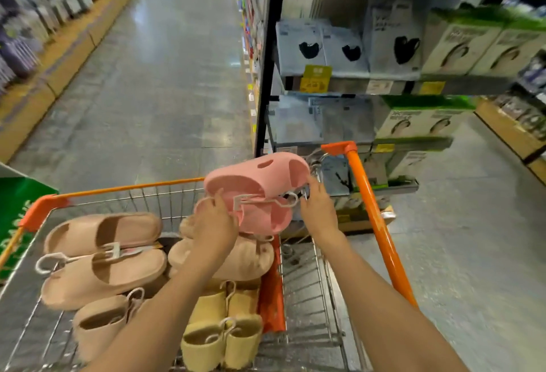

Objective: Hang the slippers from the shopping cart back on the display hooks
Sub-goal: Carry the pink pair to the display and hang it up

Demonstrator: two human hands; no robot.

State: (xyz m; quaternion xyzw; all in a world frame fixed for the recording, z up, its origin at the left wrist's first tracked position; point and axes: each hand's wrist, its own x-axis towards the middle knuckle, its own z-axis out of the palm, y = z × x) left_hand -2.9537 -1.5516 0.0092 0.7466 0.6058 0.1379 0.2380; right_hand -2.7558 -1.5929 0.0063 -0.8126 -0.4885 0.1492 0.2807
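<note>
Both hands raised over the far end of the shopping cart (381,223), lifting a pink slipper pair (260,188) clear of the basket. Left hand (214,222) grips the pair at its near-left edge, fingers curled round the sole. Right hand (317,209) pinches the right edge beside the white plastic hanger (266,201), which clips the two pink slippers together; hook end points right.

In the cart: beige slipper pair (103,259) along the left side, with its own white hanger; a fuzzy tan pair (236,256) directly under the lifted pink pair; a yellow pair (221,339) at the near middle; another beige pair (100,324) at the near left.

Shelf (354,84) of boxed face masks stands beyond the cart's far right corner. Image is motion-blurred.
</note>
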